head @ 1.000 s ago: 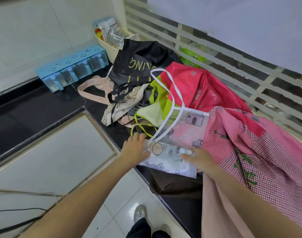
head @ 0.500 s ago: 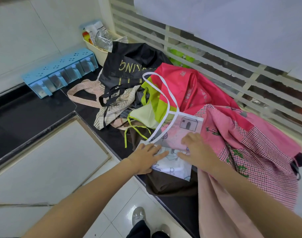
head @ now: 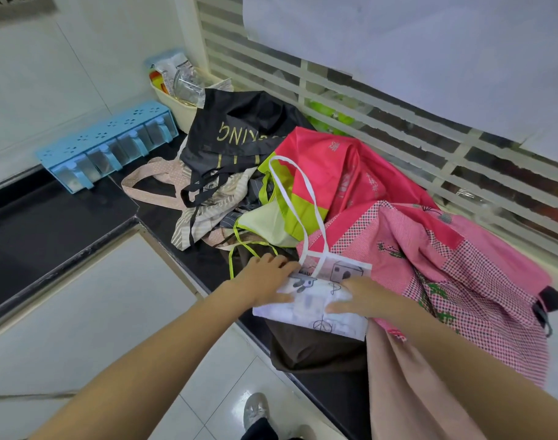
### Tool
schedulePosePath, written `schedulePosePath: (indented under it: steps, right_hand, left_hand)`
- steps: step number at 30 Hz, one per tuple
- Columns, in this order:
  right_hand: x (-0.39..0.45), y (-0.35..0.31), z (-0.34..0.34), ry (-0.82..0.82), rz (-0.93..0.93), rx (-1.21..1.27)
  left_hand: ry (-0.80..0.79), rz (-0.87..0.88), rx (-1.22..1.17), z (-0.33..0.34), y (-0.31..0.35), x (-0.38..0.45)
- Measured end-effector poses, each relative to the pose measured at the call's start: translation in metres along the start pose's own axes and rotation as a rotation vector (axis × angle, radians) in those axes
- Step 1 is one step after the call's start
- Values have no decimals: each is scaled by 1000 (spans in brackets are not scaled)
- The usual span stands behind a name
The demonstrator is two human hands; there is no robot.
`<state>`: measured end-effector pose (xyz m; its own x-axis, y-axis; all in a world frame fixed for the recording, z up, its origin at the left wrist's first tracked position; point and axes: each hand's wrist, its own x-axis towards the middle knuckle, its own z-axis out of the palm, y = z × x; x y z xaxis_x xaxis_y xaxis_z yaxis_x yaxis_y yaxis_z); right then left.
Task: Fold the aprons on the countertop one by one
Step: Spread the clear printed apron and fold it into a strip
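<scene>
Your left hand lies flat on the left edge of the white printed apron, fingers straight and spread, thumb along the near side. Your right hand presses the same apron from the right, fingers extended across the cloth; neither hand curls round anything. The apron sits folded small at the near edge of the black countertop, atop a brown apron that hangs over the counter's front. Its white neck strap loops away toward the far side, over the pile.

Just right of the folded piece lies a pink checked apron, touching it; a plain peach cloth hangs below that. Farther back: a red apron with a lime-green panel, and beyond it a black apron with gold lettering. A beige striped apron lies to the left of the pile.

At the far left stands a blue seasoning rack; beside it, a cream basket.
</scene>
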<state>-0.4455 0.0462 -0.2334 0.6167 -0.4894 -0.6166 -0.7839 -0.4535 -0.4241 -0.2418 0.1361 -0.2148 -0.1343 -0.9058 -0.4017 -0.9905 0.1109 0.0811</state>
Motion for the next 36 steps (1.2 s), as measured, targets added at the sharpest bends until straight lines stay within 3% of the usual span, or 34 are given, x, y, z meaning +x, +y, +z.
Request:
schedulePosePath:
  steps: [3,5,7,10,15,19,22,24,27,30,32,34,36]
  right_hand:
    - [-6,-13,3,230,21,-353]
    - [-12,-23,10,532,-103,-613]
    - [-11,-25,28,622,-159,-679]
    - [-12,-22,44,579,-175,-695]
    - [-14,-23,33,379,-133,-633]
    - [-16,-29,-4,156,-139,-163]
    - [-18,-27,-22,112,-61,-37]
    - [-11,-27,-18,207,-17,-163]
    - [-1,-30,-7,225,41,-397]
    - [6,-35,-8,211,56,-415]
    - [9,-40,-9,159,54,-407]
    - [12,-43,-5,133,28,-412]
    - [10,-44,0,130,-25,-427]
  left_hand:
    - [32,85,192,18,10,-5]
    - [-7,74,231,29,14,-8]
    - [4,57,271,41,16,-12]
    - [146,40,267,53,19,-9]
    - [-72,89,80,24,13,5]
    - [-143,98,-207,-11,-3,12]
    - [-38,98,-361,-16,-10,15]
    - [31,44,-297,-12,-10,19]
    - [106,-44,38,-12,-4,25]
    - [441,97,249,-16,0,33]
    - [633,213,233,-17,2,45]
    - [565,251,202,-23,4,54]
    - [277,203,321,-30,6,61]
